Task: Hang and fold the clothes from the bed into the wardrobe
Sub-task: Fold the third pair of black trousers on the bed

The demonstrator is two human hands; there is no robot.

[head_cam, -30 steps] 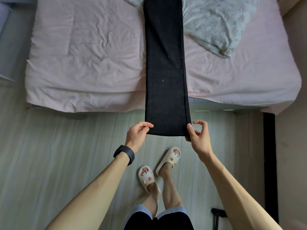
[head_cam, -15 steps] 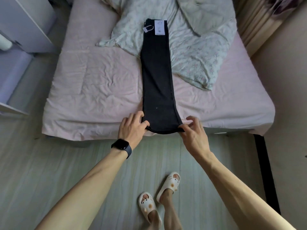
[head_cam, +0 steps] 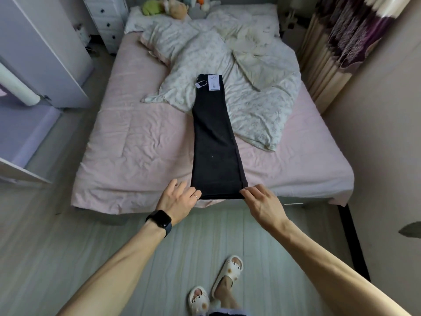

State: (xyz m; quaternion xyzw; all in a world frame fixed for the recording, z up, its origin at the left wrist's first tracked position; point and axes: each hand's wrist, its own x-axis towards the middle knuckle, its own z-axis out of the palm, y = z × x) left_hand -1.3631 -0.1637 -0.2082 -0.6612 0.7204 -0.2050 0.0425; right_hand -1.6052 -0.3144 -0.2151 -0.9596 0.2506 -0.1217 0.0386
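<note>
With left hand (head_cam: 178, 200) flat-fingered and right hand's (head_cam: 263, 202) hold unclear, the trousers' (head_cam: 214, 142) hem may slip off the bed's (head_cam: 136, 144) near edge.

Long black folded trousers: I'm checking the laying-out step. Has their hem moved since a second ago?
Yes. The hem of the long black folded trousers went from hanging over the pale floor onto the pink-sheeted bed, just inside its foot edge.

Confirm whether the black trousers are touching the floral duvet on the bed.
Touching. The head view shows the black trousers lying with their tagged waist end flat on top of the floral duvet, with no gap between them.
</note>
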